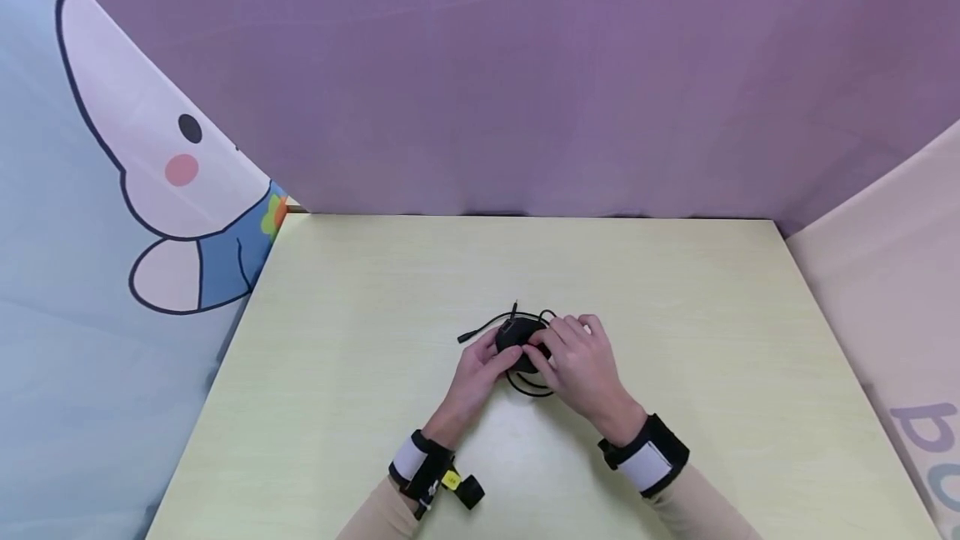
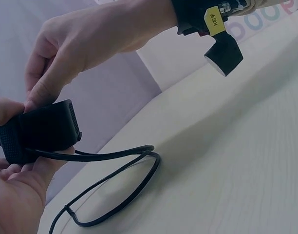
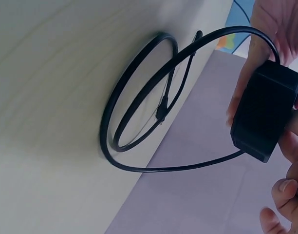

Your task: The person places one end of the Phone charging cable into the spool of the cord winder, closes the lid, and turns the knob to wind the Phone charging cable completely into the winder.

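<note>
A small black box (image 1: 513, 334) with cables is held just over the table. My left hand (image 1: 476, 369) grips its left side, thumb on the upper face and fingers underneath. My right hand (image 1: 581, 361) has thumb and index finger curled onto the upper face near its right edge; the exact spot they pinch is hidden. Textured sides of the box (image 2: 46, 130) show in the left wrist view. A looped black cable (image 3: 108, 109) hangs from it in the right wrist view. From the head, a thin plug (image 1: 515, 307) stands past the far edge, and a connector end (image 1: 464, 337) points left.
The pale table (image 1: 360, 290) stretches around both hands. A purple cloth (image 1: 525, 90) hangs behind it, with a printed blue curtain (image 1: 75, 373) on the left and a pale one (image 1: 885, 290) on the right. Both wrists wear black straps.
</note>
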### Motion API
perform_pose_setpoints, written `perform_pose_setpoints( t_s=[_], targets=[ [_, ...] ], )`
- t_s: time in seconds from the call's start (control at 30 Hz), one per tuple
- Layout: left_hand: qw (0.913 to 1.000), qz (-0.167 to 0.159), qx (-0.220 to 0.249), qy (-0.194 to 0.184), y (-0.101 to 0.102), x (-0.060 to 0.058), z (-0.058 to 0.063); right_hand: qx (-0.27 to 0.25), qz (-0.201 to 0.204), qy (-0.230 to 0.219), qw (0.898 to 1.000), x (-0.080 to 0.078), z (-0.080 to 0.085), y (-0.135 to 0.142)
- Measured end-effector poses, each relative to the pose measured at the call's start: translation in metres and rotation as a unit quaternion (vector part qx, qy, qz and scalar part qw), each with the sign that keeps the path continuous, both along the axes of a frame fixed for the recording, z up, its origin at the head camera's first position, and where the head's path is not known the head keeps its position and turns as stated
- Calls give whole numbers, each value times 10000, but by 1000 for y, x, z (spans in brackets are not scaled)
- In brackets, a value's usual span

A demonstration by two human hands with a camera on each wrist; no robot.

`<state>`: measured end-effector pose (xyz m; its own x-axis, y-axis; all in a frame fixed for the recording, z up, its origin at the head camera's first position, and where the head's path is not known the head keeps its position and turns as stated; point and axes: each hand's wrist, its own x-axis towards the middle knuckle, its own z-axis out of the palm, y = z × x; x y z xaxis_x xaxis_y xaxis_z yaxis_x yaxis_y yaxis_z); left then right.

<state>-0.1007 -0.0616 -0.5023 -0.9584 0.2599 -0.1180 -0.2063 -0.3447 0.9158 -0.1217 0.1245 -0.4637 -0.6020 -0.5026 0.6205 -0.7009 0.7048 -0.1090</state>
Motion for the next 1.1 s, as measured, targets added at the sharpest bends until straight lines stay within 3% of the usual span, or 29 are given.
perform_pose_setpoints(
  t_s=[0.3,0.43,0.77,1.1],
  targets=[
    [9998,-31,-179,83,4,1,0,-140,-245,128,9995,1,-2,-5],
    [9997,-19,-195,141,4,1,1,-308,-251,-32,9992,1,-1,-6],
    [9996,-28,-219,155,4,3,2,-823,-462,-823,9921,6,0,-11],
    [9996,52,-174,198,6,2,-3,-1118,-949,-1881,9711,13,11,-17]
  ],
)
